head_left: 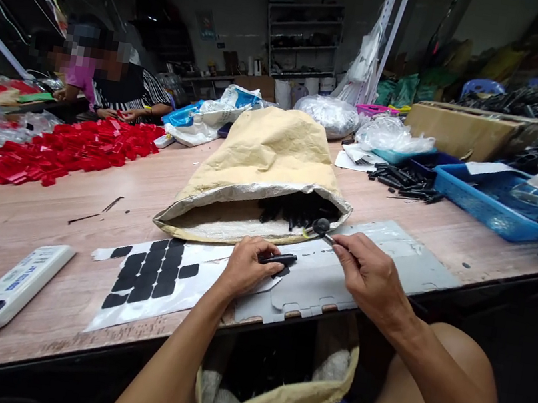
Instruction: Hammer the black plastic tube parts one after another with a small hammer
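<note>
Left hand [248,264], frame centre, grips a black tube [286,259] over grey cardboard [393,248] near the table's [44,218] front edge. Right hand [368,270], right of centre, pinches a round-headed rod [320,227] at the sack's [269,148] lower lip. Lower left, bare wood separates white device [18,285] and sheet [203,269].

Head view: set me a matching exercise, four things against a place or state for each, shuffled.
1. Black tube
2. Sack on the table
3. Red pieces
4. Black squares

A. on a white sheet
B. heaped on the left
C. held in the wearer's left hand
D. lying with its mouth open

Pairs: 1-C; 2-D; 3-B; 4-A
</note>
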A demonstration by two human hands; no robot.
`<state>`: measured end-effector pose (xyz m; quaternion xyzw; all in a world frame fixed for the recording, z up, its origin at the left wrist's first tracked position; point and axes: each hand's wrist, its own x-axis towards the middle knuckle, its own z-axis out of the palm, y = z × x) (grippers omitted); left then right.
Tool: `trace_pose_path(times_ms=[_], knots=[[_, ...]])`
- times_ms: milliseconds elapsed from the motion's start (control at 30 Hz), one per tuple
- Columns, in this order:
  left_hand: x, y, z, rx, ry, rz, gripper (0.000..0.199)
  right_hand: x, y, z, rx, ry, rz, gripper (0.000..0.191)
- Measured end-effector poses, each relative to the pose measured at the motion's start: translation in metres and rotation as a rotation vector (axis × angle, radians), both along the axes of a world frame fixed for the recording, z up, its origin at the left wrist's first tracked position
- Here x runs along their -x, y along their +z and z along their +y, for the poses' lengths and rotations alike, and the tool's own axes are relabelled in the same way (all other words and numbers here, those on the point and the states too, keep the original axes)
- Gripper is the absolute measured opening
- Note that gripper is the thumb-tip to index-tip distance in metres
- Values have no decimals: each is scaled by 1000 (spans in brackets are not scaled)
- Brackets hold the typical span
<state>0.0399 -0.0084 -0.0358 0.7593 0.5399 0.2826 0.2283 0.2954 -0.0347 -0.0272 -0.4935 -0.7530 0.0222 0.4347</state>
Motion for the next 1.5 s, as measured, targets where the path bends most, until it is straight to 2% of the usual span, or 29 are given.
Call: trace_pose_path(times_ms=[133,333,467,667,867,1033,1167,1267,1500], knots=[[0,-3,1,27,17,-19,17,26,4,-10,88,83,-36,28],[0,-3,3,31,25,-46,19,46,2,-16,50,14,-69,36],[1,-5,3,18,17,-37,14,50,-1,-16,90,-16,-234,35],[1,-7,4,15,31,-51,17,40,0,-14,42,-71,-142,35],[0,-4,3,0,31,-41,16,35,-5,-13,67,-86,-192,32],[0,1,1,14,31,-36,14,10,-8,2,33,-174,-201,29],[3,1,1,33,14,-71,14,-19,-22,19,6,-69,-346,26],[4,-1,2,32,-7,-80,18,-33,-32,28,-16,-11,-342,25],[4,-3,4,7,-30,3,33,-34,-35,29,17,-16,-331,25]])
